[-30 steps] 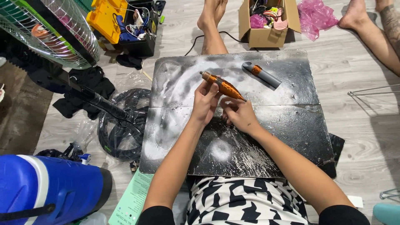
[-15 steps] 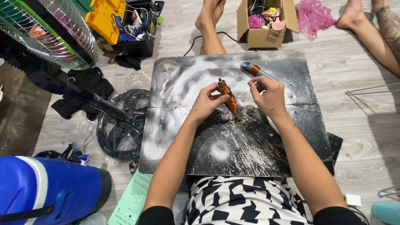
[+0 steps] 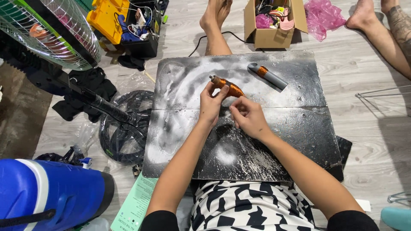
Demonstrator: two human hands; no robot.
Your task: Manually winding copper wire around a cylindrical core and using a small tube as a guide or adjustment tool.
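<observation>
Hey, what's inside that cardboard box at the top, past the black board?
The cardboard box holds a jumble: a pink slipper-like item, something magenta and dark cables. Whatever lies beneath that top layer is covered and cannot be seen.

Open board right of hands; grey tube beyond.

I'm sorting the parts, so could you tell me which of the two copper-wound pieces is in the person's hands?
The bare copper coil, held by the left hand with the right hand alongside. The other coil, with a grey sleeve, lies untouched on the board.
</observation>
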